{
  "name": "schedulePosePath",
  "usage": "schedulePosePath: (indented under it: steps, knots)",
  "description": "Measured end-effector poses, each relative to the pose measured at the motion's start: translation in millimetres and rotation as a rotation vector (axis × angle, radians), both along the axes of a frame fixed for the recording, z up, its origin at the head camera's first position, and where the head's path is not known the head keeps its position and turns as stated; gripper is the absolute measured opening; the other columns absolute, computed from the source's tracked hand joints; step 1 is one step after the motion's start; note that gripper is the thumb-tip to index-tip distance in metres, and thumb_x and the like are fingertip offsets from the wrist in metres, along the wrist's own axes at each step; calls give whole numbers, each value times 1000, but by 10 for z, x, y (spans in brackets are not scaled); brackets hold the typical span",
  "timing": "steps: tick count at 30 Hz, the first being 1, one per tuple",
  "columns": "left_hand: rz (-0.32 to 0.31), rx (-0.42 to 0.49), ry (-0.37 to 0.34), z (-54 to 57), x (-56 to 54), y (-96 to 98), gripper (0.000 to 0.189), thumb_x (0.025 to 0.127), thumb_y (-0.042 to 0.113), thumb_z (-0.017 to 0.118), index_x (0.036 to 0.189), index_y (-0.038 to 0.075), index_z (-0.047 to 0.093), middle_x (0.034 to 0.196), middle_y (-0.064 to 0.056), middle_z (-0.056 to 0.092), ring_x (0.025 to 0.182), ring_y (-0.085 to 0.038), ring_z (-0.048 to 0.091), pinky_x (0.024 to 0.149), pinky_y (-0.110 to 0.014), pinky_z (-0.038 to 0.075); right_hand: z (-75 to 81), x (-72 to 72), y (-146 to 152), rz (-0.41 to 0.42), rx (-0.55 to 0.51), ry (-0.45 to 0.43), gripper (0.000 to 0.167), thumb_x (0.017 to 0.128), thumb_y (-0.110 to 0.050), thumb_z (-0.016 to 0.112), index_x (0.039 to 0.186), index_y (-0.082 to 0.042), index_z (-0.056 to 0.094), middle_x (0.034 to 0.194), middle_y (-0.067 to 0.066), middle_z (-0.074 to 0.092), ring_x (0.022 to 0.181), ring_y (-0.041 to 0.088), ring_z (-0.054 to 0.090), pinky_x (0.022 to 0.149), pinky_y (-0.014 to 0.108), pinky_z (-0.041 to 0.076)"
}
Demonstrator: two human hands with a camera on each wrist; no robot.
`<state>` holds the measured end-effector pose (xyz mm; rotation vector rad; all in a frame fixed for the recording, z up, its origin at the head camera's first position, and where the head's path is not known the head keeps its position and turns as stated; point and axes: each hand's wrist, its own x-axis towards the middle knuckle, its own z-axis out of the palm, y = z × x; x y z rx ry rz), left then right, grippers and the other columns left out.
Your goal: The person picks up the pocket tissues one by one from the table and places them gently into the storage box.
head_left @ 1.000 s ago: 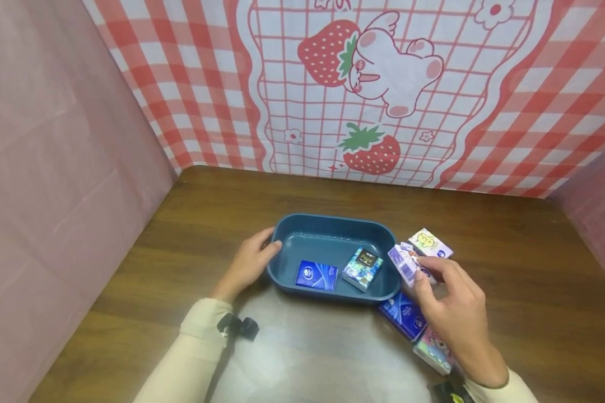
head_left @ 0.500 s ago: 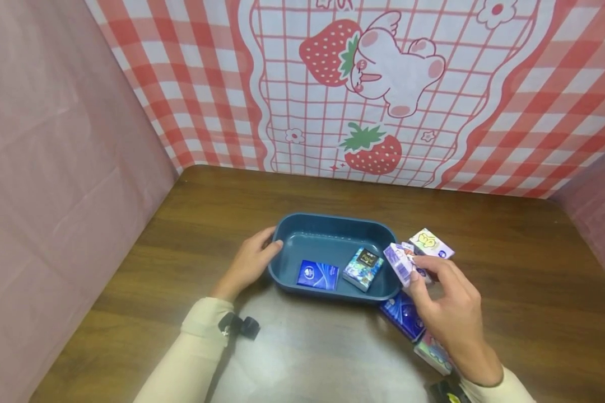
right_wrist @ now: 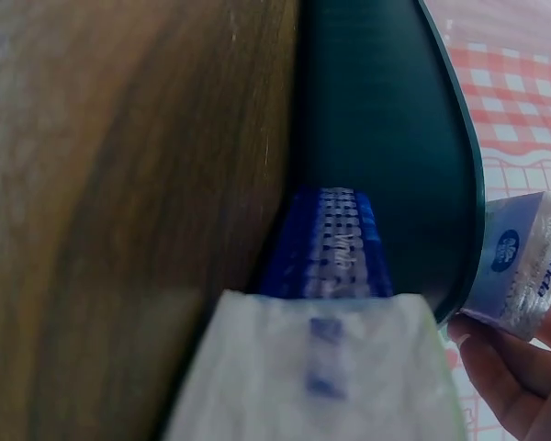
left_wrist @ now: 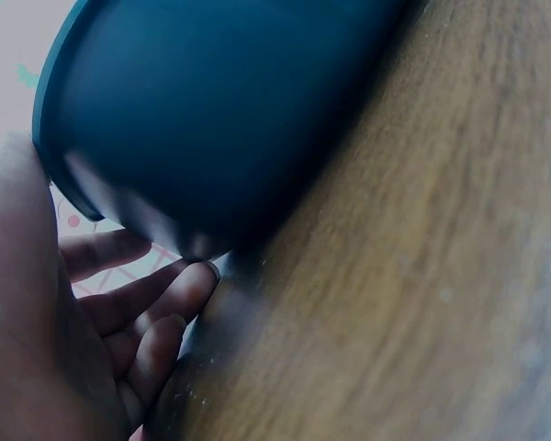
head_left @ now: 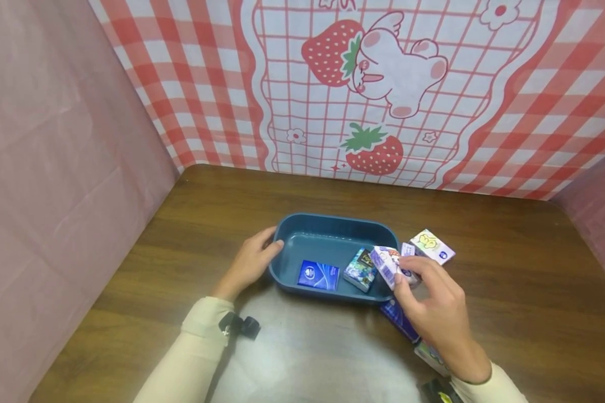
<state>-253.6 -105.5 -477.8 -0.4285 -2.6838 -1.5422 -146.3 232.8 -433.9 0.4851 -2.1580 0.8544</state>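
Note:
My left hand (head_left: 249, 260) grips the left end of a dark teal tray (head_left: 333, 225), thumb over the rim and fingers against the outer wall (left_wrist: 202, 119). My right hand (head_left: 438, 308) pinches a purple-and-white tissue pack (head_left: 385, 264) between thumb and fingers, tilted over the tray's right end. In the right wrist view that pack (right_wrist: 510, 257) is beside the tray rim. Inside the tray lie a flat blue tissue pack (head_left: 319, 275) and a blue-green one with a black label (head_left: 359, 273), its right side partly covered by the held pack.
Right of the tray lie a white tissue pack with a yellow print (head_left: 432, 246), a lilac one (head_left: 408, 249) mostly hidden, a blue one (head_left: 398, 319) and a pastel one (head_left: 429, 357). They rest on a wooden table (head_left: 222, 207) backed by a red-checked cloth (head_left: 196, 73).
My right hand has moved left, carrying the purple-and-white tissue pack from beside the tray's right rim to over its right end. The left hand keeps its hold on the tray.

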Motion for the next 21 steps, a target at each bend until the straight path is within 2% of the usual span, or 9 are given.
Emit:
schedulePosePath:
  steps: [11, 15, 21]
  knots:
    - [-3, -4, -10, 20, 10, 6, 46, 100, 28, 57, 140, 6, 57, 137, -15, 60, 123, -31, 58, 106, -49, 44, 4, 14, -8, -9, 72, -75, 21, 83, -15, 71, 101, -5, 72, 106, 5, 71, 100, 25, 65, 101, 11, 37]
    - [-5, 2, -9, 11, 6, 6, 46, 100, 28, 57, 140, 5, 57, 137, -15, 60, 123, -31, 58, 106, -49, 44, 8, 2, -18, -1, 72, -70, 21, 83, -16, 72, 100, -5, 72, 106, 5, 71, 99, 26, 65, 100, 11, 38]
    - [-5, 5, -10, 23, 8, 8, 46, 100, 28, 58, 141, 6, 57, 138, -15, 59, 125, -31, 57, 106, -49, 43, 36, 15, -40, -32, 114, -169, 24, 83, -17, 77, 104, -6, 72, 110, 4, 70, 102, 22, 65, 100, 8, 35]
